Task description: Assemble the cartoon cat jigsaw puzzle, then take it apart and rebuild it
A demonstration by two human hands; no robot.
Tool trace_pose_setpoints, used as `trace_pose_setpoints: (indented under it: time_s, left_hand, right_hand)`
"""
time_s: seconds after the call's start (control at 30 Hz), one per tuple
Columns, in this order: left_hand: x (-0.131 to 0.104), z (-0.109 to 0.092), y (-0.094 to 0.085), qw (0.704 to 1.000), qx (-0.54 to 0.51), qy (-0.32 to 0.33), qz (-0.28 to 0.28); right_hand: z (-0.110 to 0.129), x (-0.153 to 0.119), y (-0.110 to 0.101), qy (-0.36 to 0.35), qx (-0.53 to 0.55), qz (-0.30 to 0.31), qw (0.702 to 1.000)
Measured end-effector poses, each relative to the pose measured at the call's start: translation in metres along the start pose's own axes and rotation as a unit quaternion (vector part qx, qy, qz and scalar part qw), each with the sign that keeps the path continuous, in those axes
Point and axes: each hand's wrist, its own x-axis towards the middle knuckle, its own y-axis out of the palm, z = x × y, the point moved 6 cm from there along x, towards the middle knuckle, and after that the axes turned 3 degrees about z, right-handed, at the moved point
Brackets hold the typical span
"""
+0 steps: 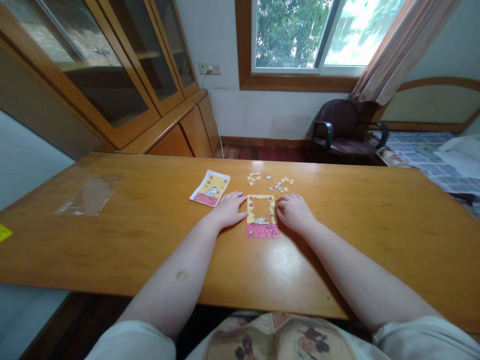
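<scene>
A partly assembled jigsaw puzzle [262, 230] lies on the table, pink at the bottom with a yellow border around a gap where the wood shows. At its left edge rests my left hand [228, 209], fingers spread and flat. My right hand [294, 211] is at the right edge, its fingers bent and drawn together near the border; whether a piece is under them is hidden. Beyond the puzzle lie loose yellow puzzle pieces [254, 178] and another cluster of pieces [285, 182]. A printed reference picture [212, 189] with a white cartoon figure lies beside my left hand.
A clear plastic bag [92, 195] lies on the left of the wooden table [161, 200], and a yellow item [4, 232] sits at its left edge. Behind the table are a glass-door cabinet [150, 55], an office chair [343, 125] and a bed [423, 150].
</scene>
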Motion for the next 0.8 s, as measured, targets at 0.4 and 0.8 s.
trace_pose_setpoints:
  time_s: [0.4, 0.8]
  left_hand:
    - [-0.0020, -0.0013, -0.0047, 1.000, -0.010, -0.007, -0.012]
    - [-0.0012, -0.0028, -0.0069, 0.999, -0.018, 0.004, -0.040]
  right_hand:
    - [-0.0005, -0.0012, -0.0018, 0.007, 0.002, -0.008, 1.000]
    - [0.0004, -0.0011, -0.0018, 0.002, 0.001, -0.003, 1.000]
